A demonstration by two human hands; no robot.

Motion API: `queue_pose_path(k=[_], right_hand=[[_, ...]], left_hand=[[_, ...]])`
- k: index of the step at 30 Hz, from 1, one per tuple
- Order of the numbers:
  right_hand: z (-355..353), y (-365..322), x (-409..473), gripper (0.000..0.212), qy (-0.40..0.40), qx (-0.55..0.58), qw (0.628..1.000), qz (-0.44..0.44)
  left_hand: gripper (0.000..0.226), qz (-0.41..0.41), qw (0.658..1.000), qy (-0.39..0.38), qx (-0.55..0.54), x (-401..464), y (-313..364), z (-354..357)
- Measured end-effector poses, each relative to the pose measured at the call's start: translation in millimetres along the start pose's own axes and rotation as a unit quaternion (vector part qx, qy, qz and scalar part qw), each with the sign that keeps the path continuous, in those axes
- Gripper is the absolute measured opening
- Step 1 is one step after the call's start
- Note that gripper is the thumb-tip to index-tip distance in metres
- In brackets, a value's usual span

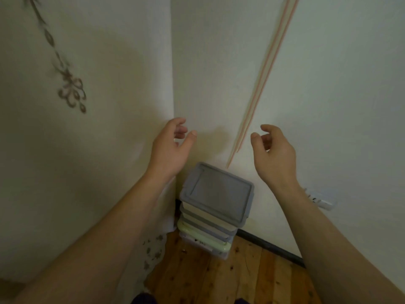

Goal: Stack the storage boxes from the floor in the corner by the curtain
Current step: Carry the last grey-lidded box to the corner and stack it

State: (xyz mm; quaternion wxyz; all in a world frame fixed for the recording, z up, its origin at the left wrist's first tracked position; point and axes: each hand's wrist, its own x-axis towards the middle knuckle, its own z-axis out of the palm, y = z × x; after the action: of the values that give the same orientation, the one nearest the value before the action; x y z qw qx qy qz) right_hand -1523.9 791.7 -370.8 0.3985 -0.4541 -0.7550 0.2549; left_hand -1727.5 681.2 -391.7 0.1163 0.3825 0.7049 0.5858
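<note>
Stack (215, 207) in floor (230, 270) corner | left hand (169, 148), right hand (275, 150) loosely spread, holding nothing | layers skewed — could topple if nudged

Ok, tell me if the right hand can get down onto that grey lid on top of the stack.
Probably yes. The right hand hangs loosely curled and holds nothing, up and to the right of the grey lid. Nothing lies between them, and the left hand is off to the other side.
</note>
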Motion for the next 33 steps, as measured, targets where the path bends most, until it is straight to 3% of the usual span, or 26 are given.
queue_pose_path(k=[7, 15, 24, 33], right_hand=[[-63, -99, 36, 0.036, -0.025, 0.029, 0.999, -0.007], [-125, -203, 53, 0.034, -0.041, 0.059, 0.997, -0.022], [-145, -263, 29, 0.034, -0.048, 0.098, 0.994, -0.028], [-143, -290, -4, 0.032, -0.106, 0.130, 0.985, -0.043]], left_hand=[[0.034, -0.014, 0.999, 0.002, -0.041, 11, 117, -48], [0.035, -0.038, 0.999, 0.006, -0.018, 10, 218, -111], [0.040, -0.030, 0.998, 0.029, -0.045, -15, 273, -162], [0.036, -0.031, 0.996, 0.073, -0.051, -53, 296, -195]])
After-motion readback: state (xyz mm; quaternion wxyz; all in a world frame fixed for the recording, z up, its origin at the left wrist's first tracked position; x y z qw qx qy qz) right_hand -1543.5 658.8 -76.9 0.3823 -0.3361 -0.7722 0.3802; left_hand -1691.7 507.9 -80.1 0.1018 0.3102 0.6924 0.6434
